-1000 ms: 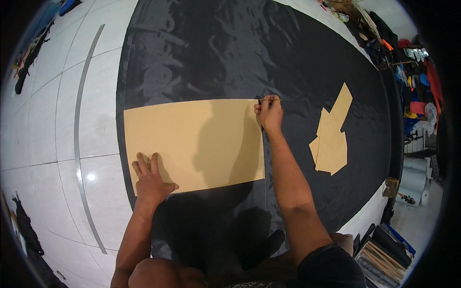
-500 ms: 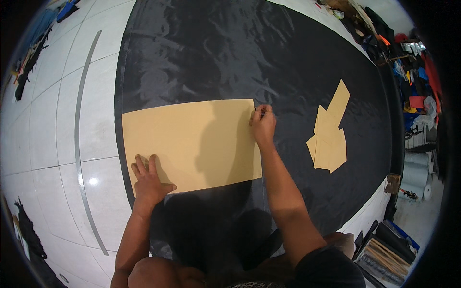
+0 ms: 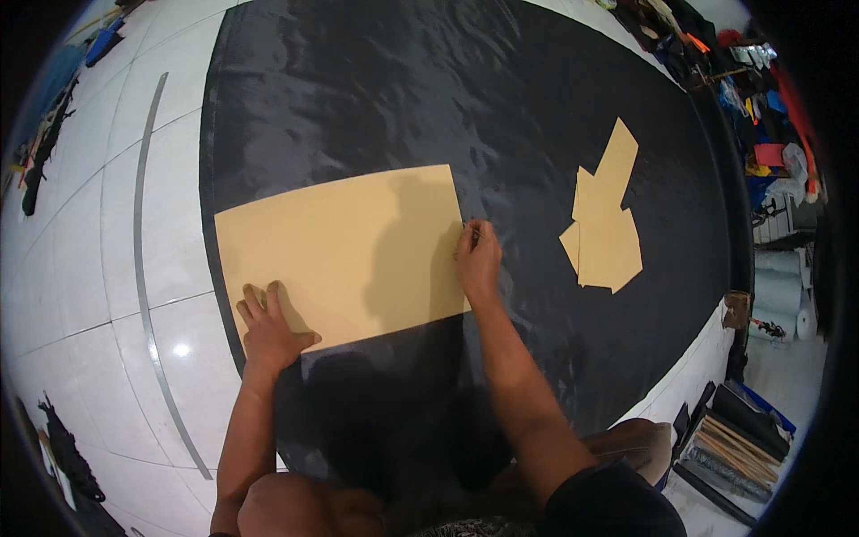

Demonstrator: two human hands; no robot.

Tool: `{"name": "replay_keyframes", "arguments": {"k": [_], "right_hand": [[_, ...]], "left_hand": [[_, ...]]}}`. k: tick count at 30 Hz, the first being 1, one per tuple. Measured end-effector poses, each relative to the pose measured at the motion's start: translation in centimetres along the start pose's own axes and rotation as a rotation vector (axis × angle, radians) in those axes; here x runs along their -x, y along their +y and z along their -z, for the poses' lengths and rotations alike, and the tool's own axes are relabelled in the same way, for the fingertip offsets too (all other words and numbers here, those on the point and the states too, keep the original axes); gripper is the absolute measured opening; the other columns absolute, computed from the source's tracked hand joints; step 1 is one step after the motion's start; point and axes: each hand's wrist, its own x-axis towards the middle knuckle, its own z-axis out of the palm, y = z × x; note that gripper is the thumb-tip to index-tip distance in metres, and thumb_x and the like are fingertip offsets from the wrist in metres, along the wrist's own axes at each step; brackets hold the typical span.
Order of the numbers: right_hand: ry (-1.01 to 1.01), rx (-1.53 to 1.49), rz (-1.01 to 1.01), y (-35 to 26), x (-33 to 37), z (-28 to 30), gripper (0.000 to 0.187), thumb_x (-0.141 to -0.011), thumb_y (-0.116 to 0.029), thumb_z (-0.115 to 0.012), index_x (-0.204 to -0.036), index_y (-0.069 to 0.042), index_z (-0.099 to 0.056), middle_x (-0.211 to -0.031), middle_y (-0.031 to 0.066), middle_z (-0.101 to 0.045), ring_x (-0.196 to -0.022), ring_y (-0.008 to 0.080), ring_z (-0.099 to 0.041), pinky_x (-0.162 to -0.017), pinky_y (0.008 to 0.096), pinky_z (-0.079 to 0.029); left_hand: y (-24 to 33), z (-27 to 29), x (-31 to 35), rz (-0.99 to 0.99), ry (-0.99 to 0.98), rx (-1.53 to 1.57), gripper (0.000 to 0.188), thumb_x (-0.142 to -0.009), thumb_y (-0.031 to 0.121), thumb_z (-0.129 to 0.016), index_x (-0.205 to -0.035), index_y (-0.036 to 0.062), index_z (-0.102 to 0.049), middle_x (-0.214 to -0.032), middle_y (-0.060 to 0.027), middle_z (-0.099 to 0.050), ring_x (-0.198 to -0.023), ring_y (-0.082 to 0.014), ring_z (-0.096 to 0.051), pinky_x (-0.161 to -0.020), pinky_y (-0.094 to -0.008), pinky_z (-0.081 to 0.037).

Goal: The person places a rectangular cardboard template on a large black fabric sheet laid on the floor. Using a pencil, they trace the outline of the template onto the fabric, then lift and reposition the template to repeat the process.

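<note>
A large tan rectangular sheet, like card (image 3: 331, 251), lies flat on a spread of shiny black fabric (image 3: 358, 98). My left hand (image 3: 270, 329) presses on its lower left corner with fingers spread, holding nothing. At the sheet's right edge, my right hand (image 3: 480, 259) is closed in a pinch against the black fabric. What sits between those fingers is too small and dark to name. Farther right, several cut tan card pieces (image 3: 608, 224) lie overlapped in a loose pile on the fabric.
A long thin metal strip (image 3: 140, 224) lies on white floor tiles (image 3: 80, 259) left of the fabric. Cluttered goods (image 3: 761, 116) and pale rolls (image 3: 777, 291) stand along the right side. A stack of boards and dark rolls (image 3: 734, 447) sits at the lower right.
My right hand has slid down along the sheet's right edge, toward me. My left hand stays pressed on the corner. The whole view has shifted slightly.
</note>
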Motion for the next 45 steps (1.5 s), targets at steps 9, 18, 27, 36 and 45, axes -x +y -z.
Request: {"name": "replay_keyframes", "arguments": {"k": [9, 18, 27, 36, 45], "right_hand": [[-0.015, 0.033, -0.088, -0.4, 2.6, 2.5, 0.017, -0.101, -0.013, -0.059, -0.106, 0.003, -0.062, -0.093, 0.0208, -0.07, -0.081, 0.0314, -0.071, -0.074, 0.0414, -0.054], [0.011, -0.039, -0.147, 0.3, 8.6, 5.0, 0.014, -0.098, -0.007, -0.059, -0.105, 0.004, -0.062, -0.098, 0.0243, -0.067, -0.091, 0.0412, -0.067, -0.078, 0.045, -0.052], [-0.03, -0.081, -0.212, 1.5, 11.2, 6.3, 0.015, -0.099, -0.011, -0.06, -0.106, 0.003, -0.062, -0.098, 0.0221, -0.068, -0.089, 0.0408, -0.066, -0.079, 0.0445, -0.052], [0.015, -0.03, -0.104, 1.5, 13.2, 7.4, 0.014, -0.099, -0.009, -0.06, -0.104, 0.003, -0.061, -0.097, 0.0228, -0.067, -0.087, 0.039, -0.066, -0.078, 0.0439, -0.052], [-0.023, -0.121, -0.263, 3.3, 13.6, 6.7, 0.019, -0.103, -0.016, -0.058, -0.107, 0.002, -0.063, -0.094, 0.0162, -0.069, -0.082, 0.022, -0.068, -0.071, 0.0347, -0.054]], "left_hand": [[0.7, 0.0, -0.2, 0.011, 0.003, -0.027, 0.124, -0.059, 0.043, -0.096, -0.156, 0.0128, -0.026, -0.16, -0.032, -0.017, -0.144, -0.0556, -0.026, -0.1, -0.0581, -0.054], [-0.1, -0.2, -0.2, -0.025, 0.033, 0.006, 0.122, -0.06, 0.041, -0.096, -0.156, 0.0127, -0.027, -0.161, -0.0301, -0.015, -0.146, -0.0551, -0.025, -0.099, -0.0573, -0.054], [-0.3, -0.9, -0.5, -0.021, 0.054, -0.019, 0.122, -0.059, 0.039, -0.096, -0.157, 0.0138, -0.027, -0.162, -0.0311, -0.015, -0.144, -0.0572, -0.027, -0.1, -0.0578, -0.054], [-0.1, -0.5, -0.5, 0.003, 0.011, 0.003, 0.123, -0.059, 0.04, -0.096, -0.157, 0.0154, -0.026, -0.162, -0.0318, -0.014, -0.146, -0.0579, -0.025, -0.105, -0.0588, -0.05], [-0.8, -0.9, -0.8, -0.023, 0.028, 0.015, 0.125, -0.059, 0.044, -0.095, -0.159, 0.0159, -0.025, -0.163, -0.0304, -0.014, -0.147, -0.055, -0.024, -0.105, -0.0591, -0.049]]}}
